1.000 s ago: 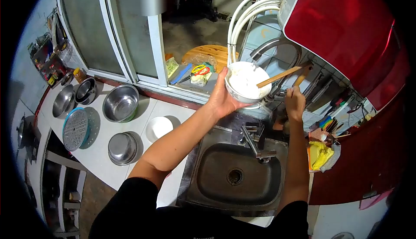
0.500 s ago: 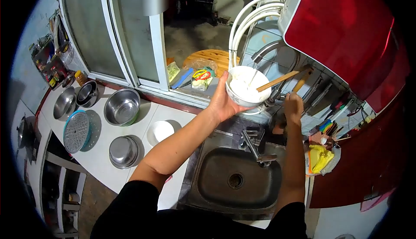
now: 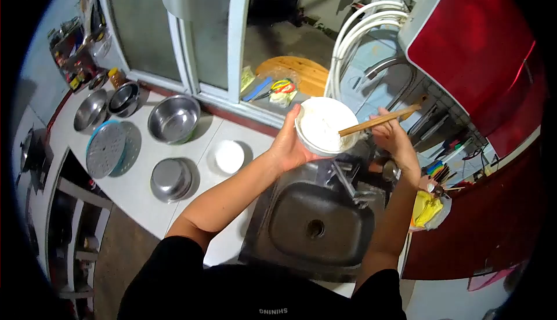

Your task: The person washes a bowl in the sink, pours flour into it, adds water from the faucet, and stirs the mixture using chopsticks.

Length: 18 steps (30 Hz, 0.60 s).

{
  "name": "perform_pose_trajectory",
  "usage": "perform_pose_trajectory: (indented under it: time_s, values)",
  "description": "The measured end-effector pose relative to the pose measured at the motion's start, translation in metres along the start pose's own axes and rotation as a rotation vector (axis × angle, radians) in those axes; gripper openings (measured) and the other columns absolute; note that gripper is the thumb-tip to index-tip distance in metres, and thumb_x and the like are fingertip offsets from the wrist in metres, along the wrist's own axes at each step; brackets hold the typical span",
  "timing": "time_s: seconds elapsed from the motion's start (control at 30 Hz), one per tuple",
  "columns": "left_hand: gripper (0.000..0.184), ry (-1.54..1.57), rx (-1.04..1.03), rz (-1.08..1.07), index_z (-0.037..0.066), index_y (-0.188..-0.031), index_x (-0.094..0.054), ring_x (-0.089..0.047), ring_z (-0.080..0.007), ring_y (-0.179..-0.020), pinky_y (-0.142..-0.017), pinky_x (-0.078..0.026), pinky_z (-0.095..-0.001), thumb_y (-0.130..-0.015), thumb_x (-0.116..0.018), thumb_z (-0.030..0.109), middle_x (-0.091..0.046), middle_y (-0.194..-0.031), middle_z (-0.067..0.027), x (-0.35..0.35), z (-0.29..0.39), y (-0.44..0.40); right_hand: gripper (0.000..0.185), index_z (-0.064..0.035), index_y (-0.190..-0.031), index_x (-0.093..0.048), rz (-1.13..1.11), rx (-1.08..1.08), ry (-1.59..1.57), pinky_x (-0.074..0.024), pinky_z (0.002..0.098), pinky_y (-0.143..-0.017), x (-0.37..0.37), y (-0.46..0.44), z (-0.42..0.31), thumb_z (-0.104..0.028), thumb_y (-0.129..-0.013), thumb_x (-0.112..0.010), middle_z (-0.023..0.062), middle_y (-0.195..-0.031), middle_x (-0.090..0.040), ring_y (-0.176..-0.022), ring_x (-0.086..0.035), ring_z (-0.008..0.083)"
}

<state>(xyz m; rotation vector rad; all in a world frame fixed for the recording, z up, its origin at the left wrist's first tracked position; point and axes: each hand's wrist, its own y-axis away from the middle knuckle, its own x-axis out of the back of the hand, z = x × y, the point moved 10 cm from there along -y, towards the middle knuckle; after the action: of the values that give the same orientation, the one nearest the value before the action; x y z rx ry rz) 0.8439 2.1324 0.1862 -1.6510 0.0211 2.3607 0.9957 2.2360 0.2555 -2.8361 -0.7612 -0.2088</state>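
Observation:
My left hand [image 3: 288, 145] grips a white bowl [image 3: 326, 145] from its left side and underneath, above the back edge of the sink [image 3: 316, 227]. White contents [image 3: 320, 124] lie in the bowl. Wooden chopsticks [image 3: 377, 122] rest with their tips in it and slant up to the right. My right hand [image 3: 391, 133] is beside the chopsticks, its fingers raised against or just behind them; whether they grip them is unclear. A curved faucet [image 3: 386, 68] is behind the bowl.
Metal bowls [image 3: 174, 119], a perforated colander [image 3: 107, 149] and another white bowl [image 3: 228, 157] stand on the left counter. A sink tap [image 3: 347, 184] projects over the basin. Scissors [image 3: 282, 87] lie by the window. A yellow cloth [image 3: 426, 210] hangs at the right.
My right hand has left the wooden handle near the faucet and come to the chopsticks. The bowl has moved away from under the faucet, down and left relative to it. The view has shifted.

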Motion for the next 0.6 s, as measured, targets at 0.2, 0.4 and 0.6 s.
perform_pose_trajectory:
  time_s: [0.2, 0.4, 0.6]
  values:
    - [0.077, 0.011, 0.036, 0.107, 0.014, -0.134, -0.031, -0.038, -0.03, -0.122, -0.096, -0.034, -0.0501, -0.078, -0.035, 0.068, -0.034, -0.135, -0.0114, 0.014, -0.024, 0.121, 0.047, -0.0103, -0.066, -0.048, -0.335, 0.053, -0.761, -0.0366, 0.0306, -0.067, -0.151, 0.062, -0.058, -0.042, -0.093, -0.026, 0.0007, -0.062, -0.047, -0.063, -0.044, 0.017]
    - [0.077, -0.029, 0.021, 0.264, 0.012, -0.132, -0.034, -0.043, -0.028, -0.118, -0.097, -0.035, -0.046, -0.078, -0.038, 0.067, -0.041, -0.131, -0.0115, 0.025, -0.034, 0.24, 0.06, -0.0151, -0.044, -0.025, -0.913, -0.113, -0.817, -0.0194, 0.0224, -0.039, -0.3, 0.138, -0.096, -0.047, -0.094, -0.019, -0.0038, -0.041, -0.024, -0.038, -0.019, 0.0091]
    - [0.076, -0.04, -0.16, 0.306, 0.006, -0.13, -0.036, -0.047, -0.0285, -0.113, -0.096, -0.039, -0.0427, -0.081, -0.037, 0.064, -0.043, -0.127, -0.0159, 0.012, -0.004, 0.337, 0.062, -0.0147, -0.043, -0.029, -1.235, 0.04, -0.779, -0.0173, 0.0218, -0.036, -0.38, 0.204, -0.179, -0.047, -0.094, -0.012, -0.0038, -0.04, -0.029, -0.035, -0.02, 0.0072]
